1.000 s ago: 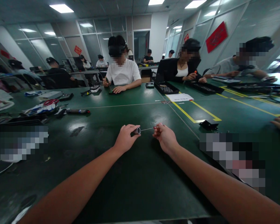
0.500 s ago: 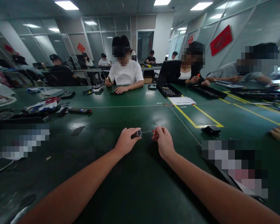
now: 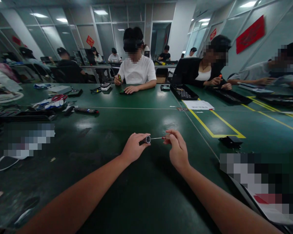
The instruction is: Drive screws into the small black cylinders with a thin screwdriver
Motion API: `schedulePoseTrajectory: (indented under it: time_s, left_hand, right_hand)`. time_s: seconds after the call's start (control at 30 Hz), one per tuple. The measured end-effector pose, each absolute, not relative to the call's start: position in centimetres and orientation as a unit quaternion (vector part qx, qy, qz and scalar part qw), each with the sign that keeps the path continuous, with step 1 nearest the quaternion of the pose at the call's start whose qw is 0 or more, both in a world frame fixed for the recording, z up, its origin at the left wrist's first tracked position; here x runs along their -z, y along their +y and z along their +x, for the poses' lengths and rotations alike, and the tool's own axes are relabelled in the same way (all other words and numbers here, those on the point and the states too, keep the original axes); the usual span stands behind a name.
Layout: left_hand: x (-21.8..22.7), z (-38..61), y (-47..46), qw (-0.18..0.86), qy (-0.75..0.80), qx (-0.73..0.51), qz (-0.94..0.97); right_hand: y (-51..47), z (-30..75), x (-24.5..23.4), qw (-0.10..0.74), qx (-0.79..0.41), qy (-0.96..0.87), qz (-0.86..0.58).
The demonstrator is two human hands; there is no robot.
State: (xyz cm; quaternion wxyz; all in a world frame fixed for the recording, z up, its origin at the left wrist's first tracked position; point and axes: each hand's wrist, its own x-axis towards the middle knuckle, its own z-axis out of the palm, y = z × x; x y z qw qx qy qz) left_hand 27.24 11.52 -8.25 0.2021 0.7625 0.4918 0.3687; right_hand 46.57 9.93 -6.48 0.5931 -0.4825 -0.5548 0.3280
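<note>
My left hand is closed around a short dark cylinder whose round, pale-rimmed end faces right and toward me. In my right hand is a slim screwdriver, held by its reddish handle between thumb and fingers. Its thin metal shaft points left and meets the rim of the cylinder's end. Whether the tip goes inside or only touches cannot be made out. Both hands are just above the green tabletop; most of the handle is hidden by my right fingers.
A small black box-like part lies to the right, near a blurred-out packet. Gloves and red-handled tools lie at the left, with a dark pen-like tool beside them. Co-workers sit across the table, near black trays and a white paper.
The view has tilted down and shifted a little left. My right fingers have loosened and spread somewhat on the screwdriver handle. My left hand keeps its hold on the cylinder.
</note>
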Motion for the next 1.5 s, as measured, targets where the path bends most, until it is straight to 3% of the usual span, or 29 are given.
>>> schedulePoseTrajectory:
  time_s: [0.2, 0.4, 0.63, 0.87, 1.17, 1.37, 1.5]
  left_hand:
    - [8.2, 27.3, 11.6, 0.196, 0.495, -0.359, 0.767]
    - [7.9, 27.3, 11.6, 0.174, 0.49, -0.376, 0.767]
    - [7.8, 27.3, 11.4, 0.168, 0.482, -0.367, 0.777]
    - [7.6, 27.4, 11.3, 0.161, 0.489, -0.366, 0.775]
    - [7.7, 27.4, 11.3, 0.162, 0.494, -0.343, 0.782]
    - [7.8, 27.3, 11.3, 0.142, 0.496, -0.359, 0.778]
    - [7.4, 26.8, 11.4, 0.109, 0.489, -0.347, 0.793]
  right_hand:
    - [9.5, 46.3, 6.4, 0.549, -0.271, -0.596, -0.52]
    - [9.7, 46.3, 7.1, 0.589, -0.312, -0.567, -0.485]
    - [9.5, 46.5, 5.9, 0.545, -0.267, -0.594, -0.528]
    - [10.2, 46.8, 6.8, 0.599, -0.308, -0.545, -0.5]
    - [10.3, 47.1, 6.1, 0.558, -0.269, -0.572, -0.537]
    - [10.6, 47.0, 6.8, 0.616, -0.344, -0.53, -0.47]
    - [11.3, 47.1, 7.0, 0.615, -0.493, -0.432, -0.438]
